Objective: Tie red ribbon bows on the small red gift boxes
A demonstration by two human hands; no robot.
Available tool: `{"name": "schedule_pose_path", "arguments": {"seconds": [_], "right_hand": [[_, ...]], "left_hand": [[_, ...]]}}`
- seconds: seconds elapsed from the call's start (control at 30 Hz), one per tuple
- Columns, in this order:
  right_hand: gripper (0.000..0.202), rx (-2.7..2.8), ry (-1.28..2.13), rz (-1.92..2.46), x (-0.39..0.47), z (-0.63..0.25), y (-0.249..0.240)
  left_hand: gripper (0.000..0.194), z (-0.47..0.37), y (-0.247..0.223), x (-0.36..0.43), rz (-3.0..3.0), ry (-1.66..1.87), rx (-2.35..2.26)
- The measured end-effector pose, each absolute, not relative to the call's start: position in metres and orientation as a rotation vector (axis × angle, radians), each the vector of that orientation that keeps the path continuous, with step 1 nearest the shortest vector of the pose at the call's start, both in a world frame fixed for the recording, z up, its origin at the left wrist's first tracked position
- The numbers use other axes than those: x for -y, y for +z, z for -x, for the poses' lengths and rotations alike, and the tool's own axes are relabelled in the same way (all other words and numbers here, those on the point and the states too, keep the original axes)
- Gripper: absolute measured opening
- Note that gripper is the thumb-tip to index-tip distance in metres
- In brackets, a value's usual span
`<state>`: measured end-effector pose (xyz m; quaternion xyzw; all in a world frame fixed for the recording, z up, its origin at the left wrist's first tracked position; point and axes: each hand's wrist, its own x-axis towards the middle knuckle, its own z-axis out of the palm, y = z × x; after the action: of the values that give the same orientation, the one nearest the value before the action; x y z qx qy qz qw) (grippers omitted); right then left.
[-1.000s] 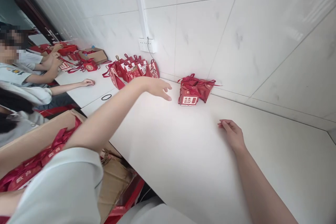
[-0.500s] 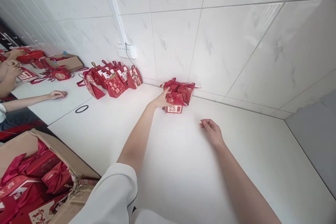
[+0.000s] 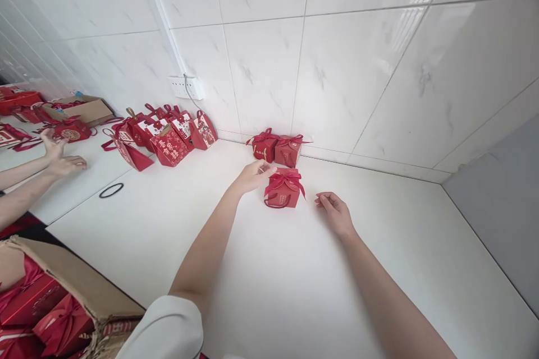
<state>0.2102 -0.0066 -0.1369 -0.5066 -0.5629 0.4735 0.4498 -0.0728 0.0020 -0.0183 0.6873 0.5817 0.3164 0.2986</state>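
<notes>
A red gift box (image 3: pixel 282 198) with a ribbon bow on top and a rope handle on its near side stands upright on the white table. My left hand (image 3: pixel 252 175) reaches to its upper left edge, the fingertips closed at the ribbon. Right of the box, my right hand (image 3: pixel 334 212) rests near the tabletop, fingers curled together with nothing visible in them. Behind the box, against the wall, stand a red box with a bow (image 3: pixel 263 150) and a second bow-tied red box (image 3: pixel 288 152).
Several red handled gift boxes (image 3: pixel 170 148) stand at the left by the wall, below a socket strip (image 3: pixel 185 87). A black ring (image 3: pixel 111 190) lies on the table. An open carton (image 3: pixel 67 269) holds red boxes. Another person's hands (image 3: pixel 61 157) are at far left.
The front gift box has come nearer, away from the two behind, and turned so its rope-handle side faces me. My left hand has drawn back with it. The view has shifted right.
</notes>
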Motion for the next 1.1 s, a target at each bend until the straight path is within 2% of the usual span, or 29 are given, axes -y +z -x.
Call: {"name": "schedule_pose_path", "arguments": {"seconds": [0.2, 0.4, 0.63, 0.87, 1.1], "right_hand": [[0.047, 1.374, 1.222, 1.219, -0.002, -0.195, -0.109], [0.058, 1.399, 1.399, 1.386, -0.037, -0.163, -0.062], [0.047, 1.374, 1.516, 1.287, -0.042, -0.15, -0.061], [0.042, 1.448, 1.576, 1.115, -0.037, -0.158, -0.064], [0.037, 1.711, 1.568, 0.986, -0.034, -0.178, -0.043]], "left_hand": [[0.036, 0.073, -0.027, -0.013, -1.773, 0.721, -1.539], [0.027, 0.071, -0.027, -0.014, -1.638, 0.791, -1.366], [0.041, 0.071, -0.022, -0.013, -1.462, 0.72, -1.334], [0.04, 0.075, -0.018, -0.013, -1.406, 0.698, -1.268], [0.04, 0.075, 0.001, -0.007, -1.523, 0.477, -1.211]]}}
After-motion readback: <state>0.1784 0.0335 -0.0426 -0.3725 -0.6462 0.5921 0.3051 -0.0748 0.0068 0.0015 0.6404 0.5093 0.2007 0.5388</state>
